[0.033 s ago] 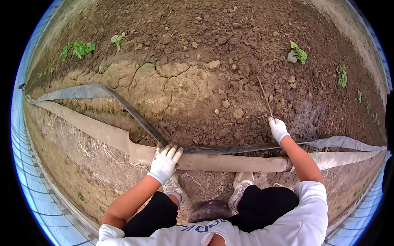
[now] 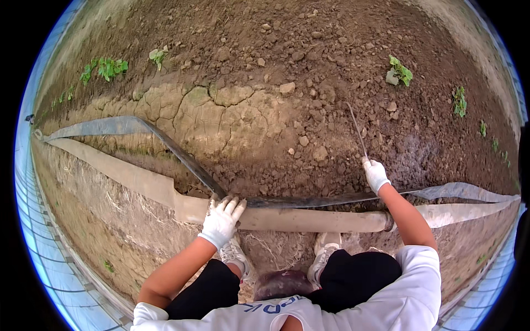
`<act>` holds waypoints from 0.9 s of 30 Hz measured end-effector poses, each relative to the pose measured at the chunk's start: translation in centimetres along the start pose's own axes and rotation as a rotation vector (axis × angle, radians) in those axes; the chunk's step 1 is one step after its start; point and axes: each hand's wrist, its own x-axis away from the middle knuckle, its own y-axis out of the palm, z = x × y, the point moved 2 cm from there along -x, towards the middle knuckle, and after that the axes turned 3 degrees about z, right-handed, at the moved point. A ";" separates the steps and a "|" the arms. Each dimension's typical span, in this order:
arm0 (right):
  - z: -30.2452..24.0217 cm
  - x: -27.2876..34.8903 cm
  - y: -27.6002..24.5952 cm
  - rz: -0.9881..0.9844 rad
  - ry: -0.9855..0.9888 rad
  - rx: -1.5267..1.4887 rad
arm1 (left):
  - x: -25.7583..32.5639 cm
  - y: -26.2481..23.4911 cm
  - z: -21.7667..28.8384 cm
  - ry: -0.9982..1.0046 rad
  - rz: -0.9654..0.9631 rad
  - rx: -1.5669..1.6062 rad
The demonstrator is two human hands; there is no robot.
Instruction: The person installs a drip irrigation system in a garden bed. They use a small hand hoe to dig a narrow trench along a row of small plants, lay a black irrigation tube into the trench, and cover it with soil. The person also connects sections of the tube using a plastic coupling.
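My right hand (image 2: 376, 175), in a white glove, is closed round the near end of a thin brown rod-like stick (image 2: 356, 128). The stick's far tip meets the loose brown soil (image 2: 331, 118); whether it goes into the soil I cannot tell. Spread over a flat beige hose-like strip (image 2: 309, 219), my gloved left hand (image 2: 221, 222) rests with fingers apart. Its fingertips reach the edge of a narrow black strip (image 2: 185, 156), which bends beside them. Any grip underneath the left fingers is hidden.
Pale cracked soil (image 2: 221, 116) lies beyond the left hand. Small green plants stand beyond the strips, one at the right (image 2: 400, 73), another at the left (image 2: 112, 67). A dark band (image 2: 389, 222) circles the beige strip. My shoes (image 2: 326, 254) are just behind it.
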 end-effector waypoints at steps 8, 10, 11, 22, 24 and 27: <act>-5.1 -9.8 -2.2 0.341 -0.281 0.192 | -2.5 0.5 1.2 0.004 -0.130 -0.043; -3.0 -5.5 1.3 0.124 -0.218 0.232 | -1.4 0.5 0.6 -0.013 -0.137 -0.057; -1.1 -3.7 1.3 0.104 -0.237 0.248 | -1.2 0.4 0.6 -0.009 -0.126 -0.051; -2.1 9.2 -6.2 -0.036 -0.005 0.005 | -1.5 0.7 0.4 0.002 -0.099 -0.016; -0.5 13.6 -6.1 -0.196 -0.023 0.106 | -1.4 0.9 0.1 0.022 -0.087 0.025; 5.0 16.4 -2.4 -0.246 -0.187 0.355 | -1.6 0.8 -0.2 0.079 -0.082 0.040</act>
